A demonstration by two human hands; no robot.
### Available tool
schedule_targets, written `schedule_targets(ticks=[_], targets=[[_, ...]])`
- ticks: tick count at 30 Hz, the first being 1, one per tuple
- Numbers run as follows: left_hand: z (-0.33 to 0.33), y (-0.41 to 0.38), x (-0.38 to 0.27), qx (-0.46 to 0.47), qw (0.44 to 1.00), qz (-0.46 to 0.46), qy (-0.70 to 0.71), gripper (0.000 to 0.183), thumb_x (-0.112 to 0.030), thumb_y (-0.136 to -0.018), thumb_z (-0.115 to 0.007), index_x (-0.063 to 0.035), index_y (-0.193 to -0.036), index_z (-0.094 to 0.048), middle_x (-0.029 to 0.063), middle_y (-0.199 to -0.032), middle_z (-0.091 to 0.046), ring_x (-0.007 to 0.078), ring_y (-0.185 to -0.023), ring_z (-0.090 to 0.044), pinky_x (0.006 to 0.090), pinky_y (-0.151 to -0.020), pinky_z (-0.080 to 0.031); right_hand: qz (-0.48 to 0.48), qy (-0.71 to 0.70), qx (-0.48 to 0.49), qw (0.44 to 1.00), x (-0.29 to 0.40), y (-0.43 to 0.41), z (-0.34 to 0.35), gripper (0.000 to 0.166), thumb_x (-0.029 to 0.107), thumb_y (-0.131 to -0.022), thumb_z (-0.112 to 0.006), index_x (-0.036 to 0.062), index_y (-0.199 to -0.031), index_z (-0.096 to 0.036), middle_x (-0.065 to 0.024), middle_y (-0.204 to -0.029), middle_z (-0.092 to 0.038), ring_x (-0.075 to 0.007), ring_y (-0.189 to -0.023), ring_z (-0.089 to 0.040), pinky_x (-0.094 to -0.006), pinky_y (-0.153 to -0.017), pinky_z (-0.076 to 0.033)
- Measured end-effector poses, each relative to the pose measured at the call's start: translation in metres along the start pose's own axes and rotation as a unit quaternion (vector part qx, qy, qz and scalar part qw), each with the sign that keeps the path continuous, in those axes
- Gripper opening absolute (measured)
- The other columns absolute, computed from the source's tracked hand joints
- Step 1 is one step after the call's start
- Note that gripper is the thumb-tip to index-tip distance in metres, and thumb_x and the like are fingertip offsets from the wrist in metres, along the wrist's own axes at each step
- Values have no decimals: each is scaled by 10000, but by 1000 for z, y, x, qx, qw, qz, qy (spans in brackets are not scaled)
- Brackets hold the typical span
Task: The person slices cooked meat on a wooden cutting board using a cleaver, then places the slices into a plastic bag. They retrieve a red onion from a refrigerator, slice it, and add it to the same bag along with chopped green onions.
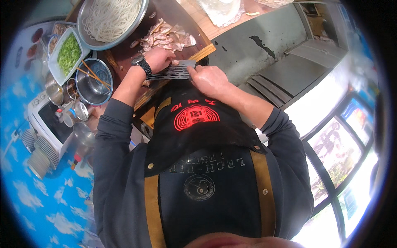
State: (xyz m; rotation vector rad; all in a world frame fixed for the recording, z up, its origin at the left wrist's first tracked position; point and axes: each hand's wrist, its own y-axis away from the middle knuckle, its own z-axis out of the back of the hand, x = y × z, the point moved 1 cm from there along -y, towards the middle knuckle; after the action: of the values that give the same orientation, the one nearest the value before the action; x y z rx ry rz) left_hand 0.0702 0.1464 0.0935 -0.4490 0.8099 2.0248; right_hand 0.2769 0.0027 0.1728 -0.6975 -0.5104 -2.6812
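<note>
My right hand (211, 79) grips a broad kitchen knife (173, 72) with a dark streaked blade. Its handle is hidden under my fingers. The blade lies across the near edge of a dark reddish cutting board (122, 59). My left hand (158, 60), with a black watch (141, 66) on the wrist, is curled just behind the blade. A small piece of meat (175, 62) shows at its fingertips, over the blade; whether they grip it is unclear. Beyond both hands, a heap of thin meat slices (169, 36) rests on the board.
A metal bowl of white noodles (111, 20) stands at the far left of the board. Left of it are a white container of chopped greens (69, 53) and a blue-rimmed bowl (94, 82) with chopsticks. Further left stand a white oven (51, 119) and stacked plates (43, 152).
</note>
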Motion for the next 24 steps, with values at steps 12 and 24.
schedule_targets(ticks=[12,24], targets=[[11,5,37,-236,959,116,103,474,-43,-898,-665,-83,-1368,-629,214,-1459,-566,396,-1288,-577,431,-1100,-475,-90,-96,98,986,-5,-5,-3,298,298,-933,-674,11,-1013,-664,-228,-919,-731,-438,-880,-718,-541,-812,-575],[-104,132,-3,-403,896,177,62,307,-73,-806,-809,-43,-1091,-700,137,-1170,-685,360,-1139,-625,442,-992,-517,-94,-266,33,959,-8,-18,-27,333,298,-988,-652,-10,-1107,-696,-292,-897,-698,-484,-879,-673,-534,-788,-539]])
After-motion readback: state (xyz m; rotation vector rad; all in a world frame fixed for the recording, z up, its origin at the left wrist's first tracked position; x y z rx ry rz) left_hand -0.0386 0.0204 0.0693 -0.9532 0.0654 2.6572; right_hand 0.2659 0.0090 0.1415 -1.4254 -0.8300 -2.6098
